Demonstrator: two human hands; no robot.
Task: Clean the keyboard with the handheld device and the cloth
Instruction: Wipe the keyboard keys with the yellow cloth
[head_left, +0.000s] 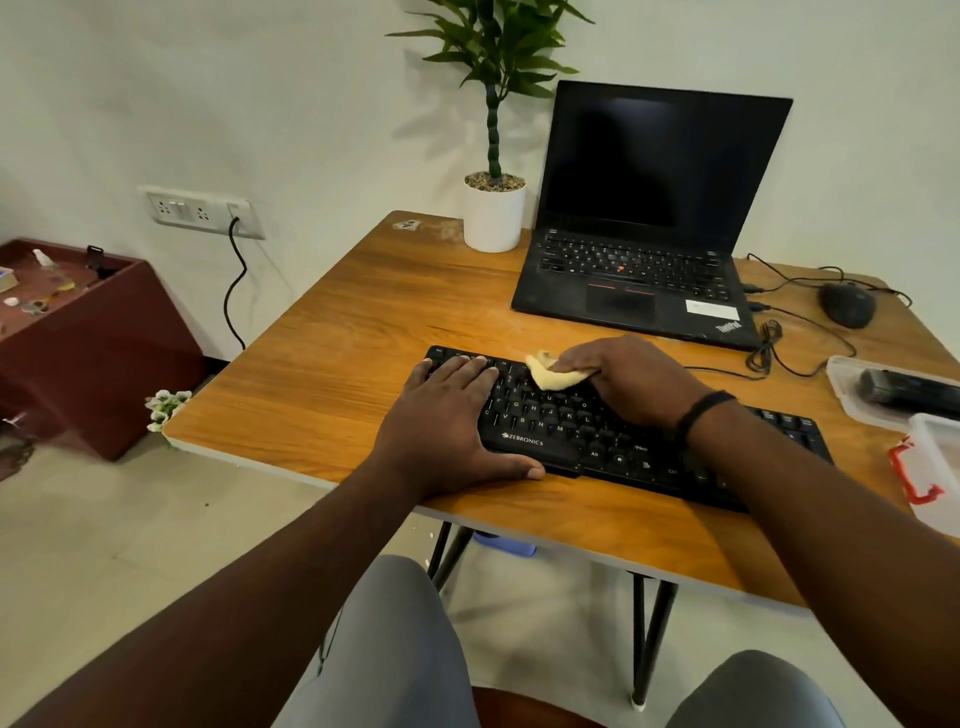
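A black keyboard (571, 415) lies on the wooden table (363, 332) in front of me. My left hand (447, 415) rests flat on its left end, fingers straight over the keys and thumb along the front edge. My right hand (634, 379) grips a yellow cloth (550, 375) and holds it against the upper rows of keys near the middle. A dark handheld device (904, 389) lies in a clear plastic box (841, 384) at the right edge of the table.
An open black laptop (649, 208) stands behind the keyboard, a potted plant (493, 213) to its left. A black mouse (847, 304) and cables lie at the back right. A box lid with a red clip (914, 473) sits at the right.
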